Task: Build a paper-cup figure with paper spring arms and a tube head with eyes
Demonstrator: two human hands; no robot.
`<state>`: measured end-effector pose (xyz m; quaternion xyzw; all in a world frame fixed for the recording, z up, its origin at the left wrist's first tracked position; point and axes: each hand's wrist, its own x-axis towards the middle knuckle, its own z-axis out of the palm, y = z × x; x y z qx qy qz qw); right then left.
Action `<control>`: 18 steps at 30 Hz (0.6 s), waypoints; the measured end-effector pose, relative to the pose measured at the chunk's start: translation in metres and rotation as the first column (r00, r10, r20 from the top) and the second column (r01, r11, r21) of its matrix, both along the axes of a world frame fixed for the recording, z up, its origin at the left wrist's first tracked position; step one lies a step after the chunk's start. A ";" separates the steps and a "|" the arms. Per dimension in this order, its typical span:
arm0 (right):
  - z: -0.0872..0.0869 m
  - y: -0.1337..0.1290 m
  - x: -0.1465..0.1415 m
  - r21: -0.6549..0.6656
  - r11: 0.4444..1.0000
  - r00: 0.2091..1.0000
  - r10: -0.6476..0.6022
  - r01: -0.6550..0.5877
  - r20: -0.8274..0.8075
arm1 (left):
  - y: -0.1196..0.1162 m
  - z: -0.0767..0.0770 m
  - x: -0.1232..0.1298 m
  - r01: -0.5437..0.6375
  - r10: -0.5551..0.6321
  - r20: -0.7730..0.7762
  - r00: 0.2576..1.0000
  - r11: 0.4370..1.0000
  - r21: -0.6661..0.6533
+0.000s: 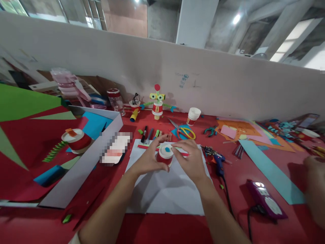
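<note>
left hand (148, 160): thumb and fingers curled around red-and-white paper cup (162, 159) | right hand (190, 159): fingertips narrow at cup's right side, grip unclear | cup: toward white paper's (165, 196) far edge | glue gun (219, 163): beyond right edge

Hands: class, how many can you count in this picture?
3: the left hand curls around the red-and-white cup; the right hand is at its right side; what looks like another person's hand, blurred, is cut off by the right edge.
</note>
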<state>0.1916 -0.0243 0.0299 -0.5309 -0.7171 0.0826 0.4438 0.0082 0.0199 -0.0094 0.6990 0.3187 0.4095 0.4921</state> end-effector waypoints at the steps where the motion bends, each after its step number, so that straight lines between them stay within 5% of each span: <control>1: 0.009 0.001 -0.002 -0.048 0.999 0.994 0.020 -0.015 0.103 | -0.002 -0.001 0.003 0.019 -0.019 0.006 1.000 1.000 -0.006; 4: 0.033 0.006 -0.009 -0.193 0.981 0.908 0.066 0.017 0.414 | -0.006 -0.006 0.012 0.030 -0.028 0.042 0.999 0.999 -0.033; 9: 0.060 0.013 -0.023 -0.253 0.967 0.621 0.183 0.026 0.763 | -0.004 -0.017 0.020 -0.016 0.033 0.111 0.993 0.988 -0.154; 14: 0.074 0.018 -0.029 -0.277 0.959 0.331 0.280 -0.056 0.901 | -0.005 -0.022 0.022 -0.028 0.045 0.142 0.989 0.992 -0.122; 18: 0.080 0.025 -0.028 -0.283 0.936 0.202 0.324 -0.208 0.924 | -0.005 -0.020 0.022 -0.003 0.024 0.168 0.985 0.993 -0.121</control>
